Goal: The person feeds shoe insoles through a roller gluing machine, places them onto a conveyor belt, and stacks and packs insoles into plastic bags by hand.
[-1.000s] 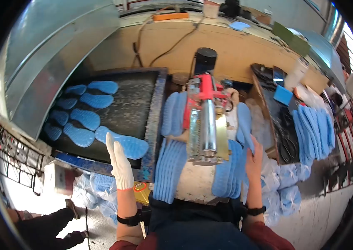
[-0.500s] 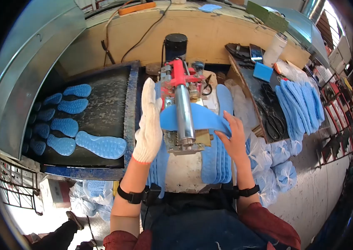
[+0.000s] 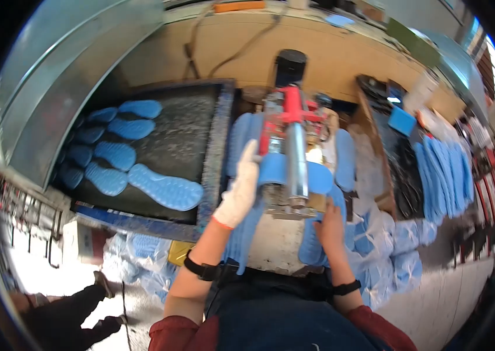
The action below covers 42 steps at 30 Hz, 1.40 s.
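Note:
My left hand [image 3: 241, 192], in a white knitted glove, stands upright at the left side of a red and metal press-like machine [image 3: 296, 146]. Its fingers are stretched out and held together, close to the left end of a blue insole [image 3: 273, 169]. That insole lies across the machine beneath a shiny metal cylinder [image 3: 297, 169]. My bare right hand [image 3: 331, 229] is low on the right, against a stack of blue insoles [image 3: 310, 248]. Motion blurs its fingers, so whether they grip an insole is unclear. More insoles [image 3: 247, 231] are stacked under my left wrist.
Left, a dark blue-rimmed tray [image 3: 218, 140] holds several dimpled blue insoles [image 3: 165, 187]. Right, a side table [image 3: 383, 146] bears piled insoles [image 3: 443, 175], scissors [image 3: 408, 196] and a bottle [image 3: 421, 90]. Bagged insoles [image 3: 376, 240] sit below. A person's legs [image 3: 75, 307] show lower left.
My right hand has left the insole's right end and moved down to the right-hand stack. My left hand stays beside the machine. The whole view has shifted and tilted with my head.

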Tool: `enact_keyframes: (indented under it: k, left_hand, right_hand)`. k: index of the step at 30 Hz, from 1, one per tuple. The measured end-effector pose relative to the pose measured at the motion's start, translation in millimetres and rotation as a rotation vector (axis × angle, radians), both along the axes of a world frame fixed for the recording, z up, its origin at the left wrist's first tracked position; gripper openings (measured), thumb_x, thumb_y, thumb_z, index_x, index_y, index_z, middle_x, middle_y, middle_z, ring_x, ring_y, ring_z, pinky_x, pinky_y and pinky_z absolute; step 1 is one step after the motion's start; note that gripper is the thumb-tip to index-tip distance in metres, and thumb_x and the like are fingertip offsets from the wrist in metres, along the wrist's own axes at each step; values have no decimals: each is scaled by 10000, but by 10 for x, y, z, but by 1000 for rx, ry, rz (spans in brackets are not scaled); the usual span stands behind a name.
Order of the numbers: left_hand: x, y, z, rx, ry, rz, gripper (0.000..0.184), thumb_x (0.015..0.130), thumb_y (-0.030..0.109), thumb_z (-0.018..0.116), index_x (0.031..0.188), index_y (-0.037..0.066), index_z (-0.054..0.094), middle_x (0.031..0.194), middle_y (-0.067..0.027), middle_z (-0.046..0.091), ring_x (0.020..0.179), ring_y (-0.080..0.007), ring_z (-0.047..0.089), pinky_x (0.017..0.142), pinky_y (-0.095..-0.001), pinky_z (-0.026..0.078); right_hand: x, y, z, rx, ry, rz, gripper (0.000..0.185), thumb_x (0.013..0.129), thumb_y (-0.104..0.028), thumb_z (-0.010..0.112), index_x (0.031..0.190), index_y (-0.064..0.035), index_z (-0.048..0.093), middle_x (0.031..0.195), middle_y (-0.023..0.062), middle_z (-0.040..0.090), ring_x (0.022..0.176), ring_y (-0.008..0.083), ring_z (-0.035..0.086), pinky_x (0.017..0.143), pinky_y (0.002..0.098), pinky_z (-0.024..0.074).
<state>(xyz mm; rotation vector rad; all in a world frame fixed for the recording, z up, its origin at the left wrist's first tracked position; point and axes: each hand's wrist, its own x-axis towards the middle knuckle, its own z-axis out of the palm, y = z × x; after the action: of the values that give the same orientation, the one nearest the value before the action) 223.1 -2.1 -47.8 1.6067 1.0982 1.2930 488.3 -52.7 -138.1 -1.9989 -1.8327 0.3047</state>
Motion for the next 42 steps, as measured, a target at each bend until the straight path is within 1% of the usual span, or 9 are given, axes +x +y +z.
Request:
enact_keyframes:
  k: [7, 14, 16, 20, 24, 31, 37, 40, 42]
  left_hand:
    - [-64, -331, 26, -402, -616, -228, 663, 1030, 504, 227, 1486, 24, 259, 1494, -117, 342, 1373, -211, 322, 1151, -354, 244]
    - [-233, -692, -134, -754, -680, -130, 579, 1045, 435, 247, 1457, 36, 330, 1379, -108, 485, 1248, -199, 475, 1086, -350, 359]
    - [-266, -831, 141, -828, -917, -260, 604, 1034, 479, 247, 1452, 55, 345, 1396, -107, 471, 1265, -195, 466, 1083, -357, 365]
    - [-360, -820, 606, -604, -1156, -92, 559, 1023, 486, 292, 1343, 55, 446, 1256, -110, 558, 1146, -254, 550, 1017, -409, 434]
    - [-879, -288, 408, -361, -1291, -53, 522, 1022, 454, 314, 1325, 48, 442, 1267, -134, 542, 1167, -296, 533, 1023, -447, 422]
    - [-1687, 714, -90, -412, -1480, 473, 559, 1011, 449, 333, 1356, 17, 420, 1401, -136, 467, 1278, -326, 454, 1089, -487, 343]
    - [-1882, 675, -102, -455, -1289, 739, 505, 936, 456, 480, 1225, 43, 511, 1228, -139, 576, 1115, -322, 562, 990, -437, 424]
    - [-1514, 268, 454, -454, -345, 1257, 710, 928, 555, 432, 1426, 52, 382, 1406, -165, 482, 1290, -347, 446, 1058, -465, 335]
    - [-1489, 101, 327, -118, -240, 1154, 744, 929, 579, 393, 1478, 83, 320, 1455, -174, 432, 1345, -363, 381, 1118, -443, 235]
  right_hand:
    - [174, 56, -63, -13, 4, 167, 520, 675, -153, 782, 1110, 0, 540, 1018, 207, 601, 950, 410, 591, 779, 476, 492]
    - [211, 85, -98, -38, -7, 162, 566, 662, -163, 796, 1133, 0, 530, 1005, 193, 602, 951, 401, 591, 785, 468, 491]
    - [244, 77, -134, -29, -7, 173, 574, 662, -165, 799, 1141, -1, 528, 1012, 193, 602, 955, 402, 590, 788, 465, 491]
    - [248, 98, -134, -61, 8, 165, 586, 671, -166, 796, 1163, -5, 522, 1045, 194, 603, 973, 402, 589, 800, 458, 492]
    - [269, 103, -143, -47, 24, 174, 587, 678, -165, 792, 1174, -8, 520, 1064, 198, 603, 982, 403, 588, 807, 459, 490]
    - [240, 77, -46, -33, 65, 202, 530, 682, -161, 780, 1139, -30, 548, 1027, 199, 612, 962, 403, 591, 790, 462, 482]
    - [242, 103, 28, -86, 111, 203, 421, 737, -192, 730, 1083, -29, 553, 981, 208, 617, 919, 395, 594, 763, 443, 478]
    - [303, 96, -37, -156, 134, 92, 372, 792, -193, 684, 1091, -24, 540, 974, 195, 621, 894, 355, 602, 749, 398, 477]
    - [327, 104, -69, -185, 143, 1, 344, 828, -182, 655, 1109, -24, 535, 973, 171, 627, 876, 314, 613, 746, 363, 476]
